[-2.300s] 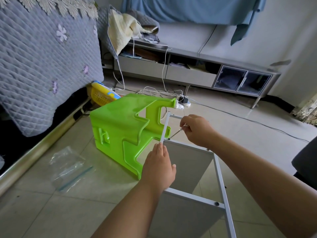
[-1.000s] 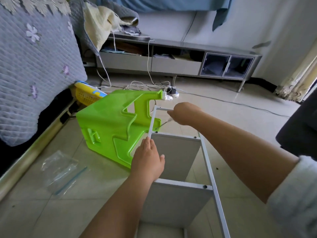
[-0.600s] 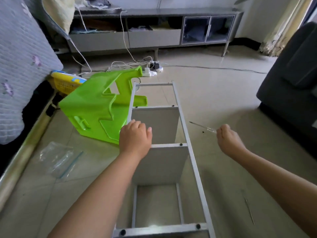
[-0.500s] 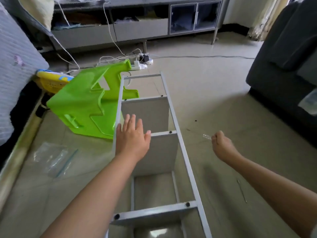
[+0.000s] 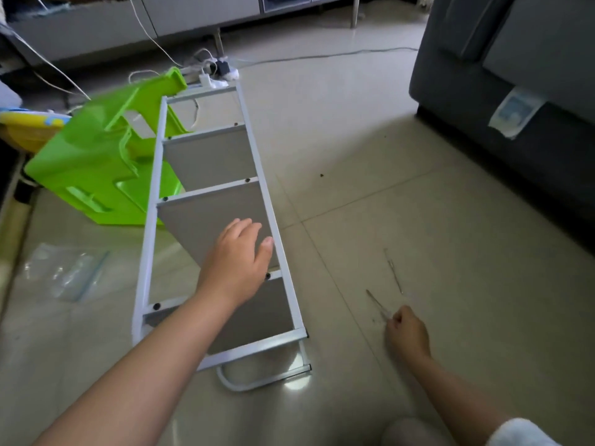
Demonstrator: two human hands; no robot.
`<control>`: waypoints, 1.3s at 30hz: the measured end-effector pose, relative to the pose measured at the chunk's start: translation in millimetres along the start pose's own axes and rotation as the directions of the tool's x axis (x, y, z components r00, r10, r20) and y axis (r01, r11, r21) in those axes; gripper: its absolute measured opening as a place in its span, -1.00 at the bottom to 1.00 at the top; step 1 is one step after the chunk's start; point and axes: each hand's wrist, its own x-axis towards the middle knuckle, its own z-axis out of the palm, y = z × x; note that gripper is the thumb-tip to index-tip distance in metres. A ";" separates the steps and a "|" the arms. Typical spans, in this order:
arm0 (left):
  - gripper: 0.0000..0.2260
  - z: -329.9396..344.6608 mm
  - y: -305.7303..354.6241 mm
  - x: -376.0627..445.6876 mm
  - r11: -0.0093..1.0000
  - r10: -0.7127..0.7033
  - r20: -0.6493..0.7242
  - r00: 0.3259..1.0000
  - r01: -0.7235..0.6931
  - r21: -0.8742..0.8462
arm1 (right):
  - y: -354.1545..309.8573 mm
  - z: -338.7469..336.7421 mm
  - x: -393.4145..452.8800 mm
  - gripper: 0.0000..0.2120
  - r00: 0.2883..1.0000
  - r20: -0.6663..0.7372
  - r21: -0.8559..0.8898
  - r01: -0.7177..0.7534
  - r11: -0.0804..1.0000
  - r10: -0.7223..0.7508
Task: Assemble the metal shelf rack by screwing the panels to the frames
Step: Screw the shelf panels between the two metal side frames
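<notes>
In the head view we are looking down at the shelf rack (image 5: 206, 220) lying on its side on the tiled floor (image 5: 370, 149), its far end resting against a green plastic stool (image 5: 93, 162). Three grey panels (image 5: 209, 156) are sitting between the white frames (image 5: 149, 226), and dark screw heads (image 5: 156, 306) are showing at the panel corners along both upper rails. We are judging from this that the upper side is largely fastened. The lower frame, against the floor, is mostly hidden, so we cannot tell whether its screws are in.

Our left hand (image 5: 240, 260) is hovering over the middle of the rack with its fingers straight and slightly spread, gripping nothing; whether the palm is touching the rail we cannot tell. Our right hand (image 5: 407, 333) is resting low on the floor, well to the right of the rack, its fingers curled together around the handle end of a thin screwdriver (image 5: 376, 304), whose shaft is pointing away along the tile. A second thin metal tool (image 5: 394, 272) is lying just beyond it. A small dark speck (image 5: 321, 175), possibly a loose screw, is sitting farther out on the floor.

To the left, an emptied clear bag (image 5: 64, 272) is lying flat, which suggests the hardware is mostly used. We are estimating the job as near its end, with the underside still to be checked and the rack still to be stood upright.
</notes>
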 end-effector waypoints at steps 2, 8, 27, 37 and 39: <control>-0.48 0.4 5.4 -6.5 0.999 0.023 0.004 1.000 -0.023 0.024 | 7.2 0.1 3.0 -0.89 1.000 -0.027 -0.014 -0.001 1.000 0.001; -0.55 4.2 -6.0 -11.3 0.998 0.009 0.054 0.998 -0.012 0.066 | 4.3 11.8 18.1 -0.89 0.997 0.035 -0.100 -0.059 0.993 0.063; -0.55 -28.9 -91.2 -108.5 0.960 -0.061 -0.304 0.951 0.139 0.242 | -149.4 -54.7 -108.2 -0.80 0.162 -0.178 -0.045 0.984 0.173 -0.970; -0.68 54.1 -132.7 -141.2 0.771 -0.618 0.127 0.776 0.630 -0.095 | -190.0 -34.6 -128.1 -0.74 -0.108 0.349 -0.406 0.878 -0.254 -0.931; -0.70 91.0 -143.7 -149.5 0.812 -0.563 0.309 0.767 0.583 0.034 | -189.1 -33.6 -128.8 -0.74 -0.100 0.342 -0.420 0.873 -0.248 -0.934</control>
